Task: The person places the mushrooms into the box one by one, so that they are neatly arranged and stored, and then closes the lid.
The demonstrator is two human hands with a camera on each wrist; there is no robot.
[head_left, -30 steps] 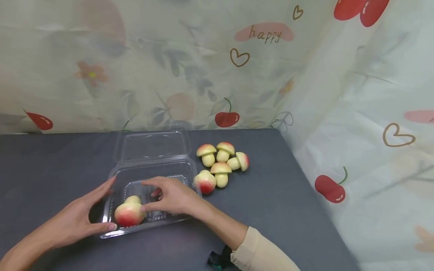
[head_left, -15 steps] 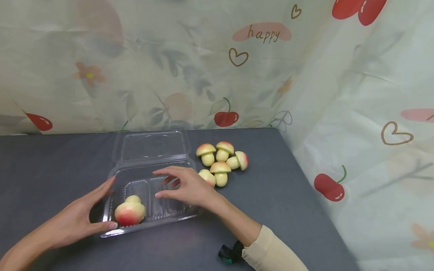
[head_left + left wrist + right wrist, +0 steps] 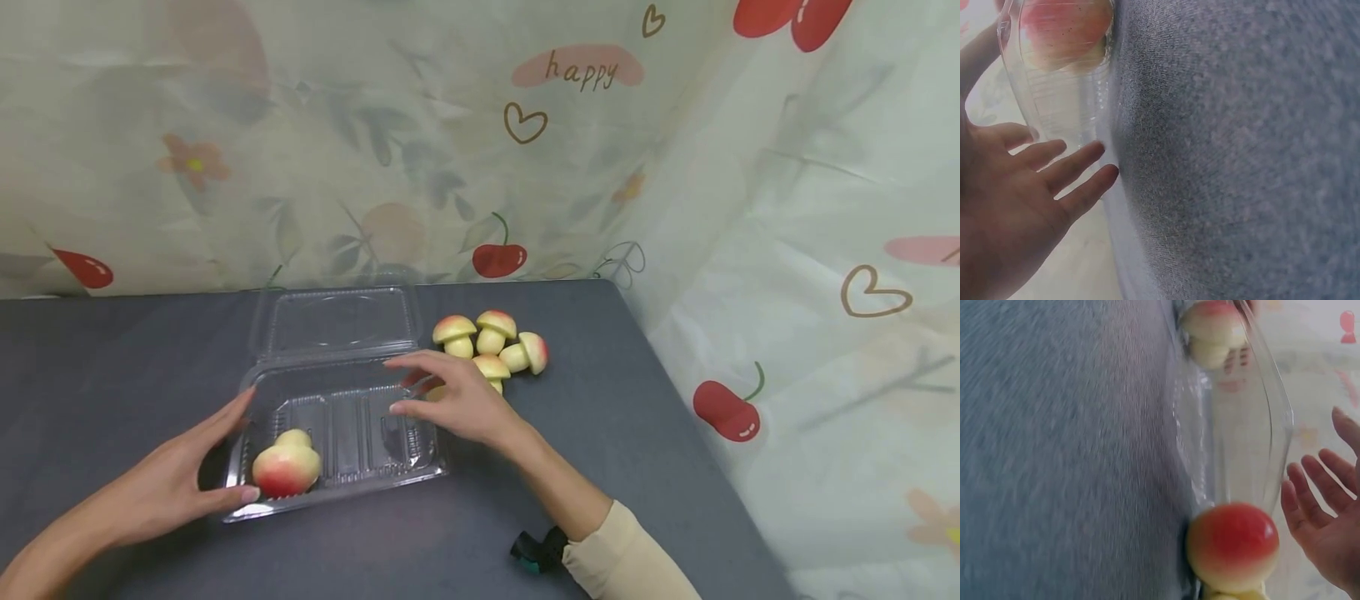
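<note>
A clear plastic clamshell container (image 3: 345, 433) lies with its lid (image 3: 341, 321) folded back. One mushroom-shaped piece (image 3: 287, 465), pale yellow with a red-blushed cap, sits in its left end. My left hand (image 3: 168, 483) spans that end, thumb at the near corner and index finger at the left side; the left wrist view shows its other fingers (image 3: 1085, 190) spread and straight. My right hand (image 3: 468, 404) hovers over the container's right end, holding nothing, thumb and fingers apart. Under it, a red-capped mushroom piece (image 3: 1233, 544) stands beside the container, mostly hidden in the head view.
Several more mushroom pieces (image 3: 453, 333) are grouped right of the container on the dark grey table (image 3: 637, 467). A black object (image 3: 536, 550) shows by the right sleeve (image 3: 626, 554). A patterned cloth (image 3: 337, 167) hangs behind the table and along its right side.
My right hand has let go of the mushroom piece in the container and moved right and away, toward the grouped pieces. My left hand stays at the container's left end.
</note>
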